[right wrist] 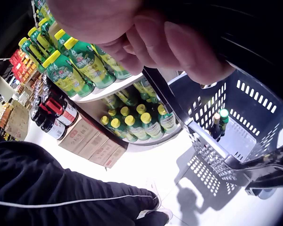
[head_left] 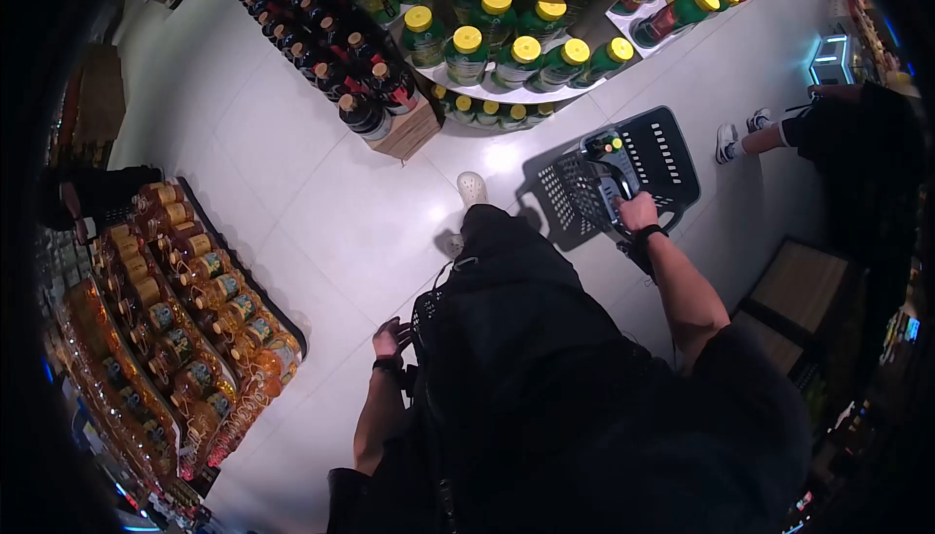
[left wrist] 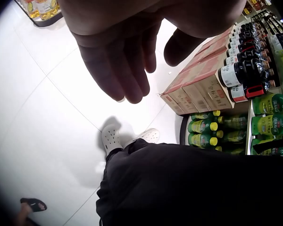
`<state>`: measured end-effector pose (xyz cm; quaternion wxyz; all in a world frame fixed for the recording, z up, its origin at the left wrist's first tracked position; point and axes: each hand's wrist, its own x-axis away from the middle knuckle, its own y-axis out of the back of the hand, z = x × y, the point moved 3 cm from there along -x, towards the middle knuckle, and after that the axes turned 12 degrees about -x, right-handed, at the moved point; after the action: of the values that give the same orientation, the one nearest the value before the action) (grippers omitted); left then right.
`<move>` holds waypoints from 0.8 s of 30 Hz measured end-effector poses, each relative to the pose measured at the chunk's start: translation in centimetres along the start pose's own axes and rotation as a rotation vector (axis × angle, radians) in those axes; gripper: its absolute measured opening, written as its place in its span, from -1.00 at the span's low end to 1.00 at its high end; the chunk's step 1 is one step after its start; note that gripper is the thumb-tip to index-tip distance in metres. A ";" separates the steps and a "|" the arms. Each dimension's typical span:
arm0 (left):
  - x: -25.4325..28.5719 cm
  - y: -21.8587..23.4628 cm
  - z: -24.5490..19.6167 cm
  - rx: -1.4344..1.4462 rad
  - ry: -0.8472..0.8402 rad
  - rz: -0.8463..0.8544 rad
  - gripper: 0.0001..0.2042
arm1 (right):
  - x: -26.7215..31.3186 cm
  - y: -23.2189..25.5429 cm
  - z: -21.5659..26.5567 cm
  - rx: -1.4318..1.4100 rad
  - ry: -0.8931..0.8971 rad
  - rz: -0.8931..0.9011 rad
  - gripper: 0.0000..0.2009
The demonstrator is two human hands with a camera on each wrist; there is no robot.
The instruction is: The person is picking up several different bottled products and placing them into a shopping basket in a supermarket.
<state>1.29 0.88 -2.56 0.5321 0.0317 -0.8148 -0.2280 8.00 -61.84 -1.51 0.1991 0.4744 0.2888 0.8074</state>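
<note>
My right hand (head_left: 638,213) grips the black handle of a dark perforated shopping basket (head_left: 682,179); in the right wrist view the curled fingers (right wrist: 179,47) lie over the handle. Down inside the basket stand two bottles (right wrist: 223,117), one with a green cap. My left hand (head_left: 390,337) hangs beside my dark clothing, holding nothing. The left wrist view shows this hand (left wrist: 127,52) with its fingers loosely bent over the pale floor.
Green bottles with yellow caps (head_left: 467,52) fill a curved shelf ahead. Dark bottles (head_left: 365,115) stand on cartons (head_left: 409,132) beside it. Oil bottles (head_left: 219,291) fill a display at the left. At the right stands a person (head_left: 847,140); a sandalled foot (left wrist: 34,204) shows at lower left.
</note>
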 end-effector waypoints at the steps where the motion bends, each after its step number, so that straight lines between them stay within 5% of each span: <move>1: -0.7 0.0 -0.7 0.081 0.071 0.009 -0.62 | -0.4 -0.3 -0.3 0.001 0.012 0.002 -0.62; 9: -2.8 1.2 -8.3 -0.008 0.190 -0.017 -0.65 | 0.0 -0.8 0.7 -0.081 -0.049 0.049 -0.67; 13: -4.9 2.4 -15.5 -0.209 -0.178 0.092 -0.57 | 0.1 -1.0 1.2 -0.093 -0.043 0.032 -0.68; 17: -4.6 1.7 -21.4 -0.216 -0.139 0.080 -0.59 | -0.6 -1.1 2.1 -0.069 -0.075 0.067 -0.68; 21: -5.8 2.9 -24.0 -0.388 -0.290 0.099 -0.63 | -0.1 -1.3 3.3 -0.074 -0.115 0.096 -0.70; 24: -4.8 4.0 -25.9 -0.148 -0.044 0.050 -0.64 | 1.1 -2.8 2.8 -0.075 -0.088 0.054 -0.70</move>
<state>26.97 -2.83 3.51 0.5206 -0.0333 -0.8077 -0.2749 10.10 -58.30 -1.59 0.2072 0.5093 0.2364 0.8011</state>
